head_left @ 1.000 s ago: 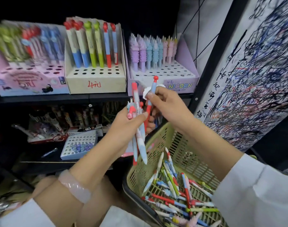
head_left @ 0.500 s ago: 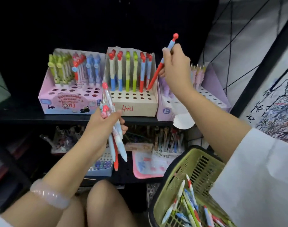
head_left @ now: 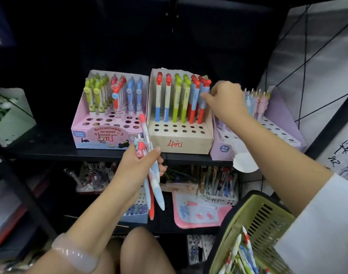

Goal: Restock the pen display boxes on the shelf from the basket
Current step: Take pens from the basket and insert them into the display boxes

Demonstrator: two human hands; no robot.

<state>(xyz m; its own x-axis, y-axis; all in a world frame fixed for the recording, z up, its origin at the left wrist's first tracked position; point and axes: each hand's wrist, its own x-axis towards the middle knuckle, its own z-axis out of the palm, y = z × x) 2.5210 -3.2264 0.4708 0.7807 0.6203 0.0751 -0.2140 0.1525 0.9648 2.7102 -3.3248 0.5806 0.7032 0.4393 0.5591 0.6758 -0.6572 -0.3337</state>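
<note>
On the shelf [head_left: 90, 153], the pink display box [head_left: 102, 135] at left reads "Retractable eraser" with a handwritten "5元"; the beige box [head_left: 181, 143] beside it is marked "4元" in red. The right hand [head_left: 226, 101] reaches to the red-and-blue pens [head_left: 199, 101] at that box's right end, its fingers pinching one. The left hand [head_left: 137, 165] grips a bundle of pens [head_left: 151, 175] before the shelf edge. The green basket [head_left: 262, 216], near right, holds more pens. A lower box reads "2元".

Dim scene; the upper background falls into near-black shadow. Front light falls on the pen display boxes [head_left: 181, 123]. The right hand [head_left: 226, 101] shows motion blur. Wide-angle distortion bends the frame edges.
</note>
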